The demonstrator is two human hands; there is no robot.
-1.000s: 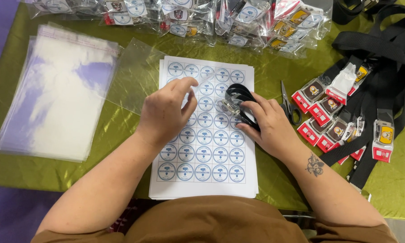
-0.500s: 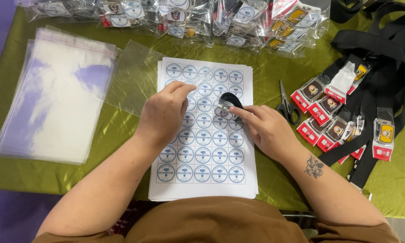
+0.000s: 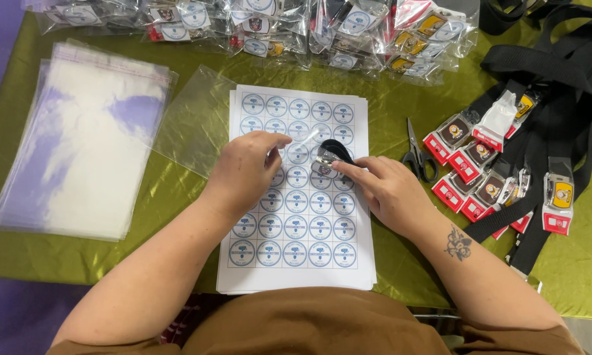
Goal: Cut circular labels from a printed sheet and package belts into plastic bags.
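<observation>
A white sheet of round blue stickers (image 3: 309, 227) lies on the green cloth in front of me. My right hand (image 3: 388, 190) holds a folded black lanyard with a metal clip (image 3: 330, 156) down on the sheet's upper middle. My left hand (image 3: 247, 167) rests on the sheet beside it, with thumb and fingertips pinched at a clear bag edge (image 3: 306, 139) next to the lanyard.
A stack of clear plastic bags (image 3: 86, 144) lies at the left. Black scissors (image 3: 417, 154) sit right of the sheet. Several black lanyards with red card holders (image 3: 506, 164) fill the right side. Bagged finished items (image 3: 296, 26) line the far edge.
The lanyard has been folded smaller under my right hand. My left hand has shifted up and right, its fingers now pinching beside the lanyard.
</observation>
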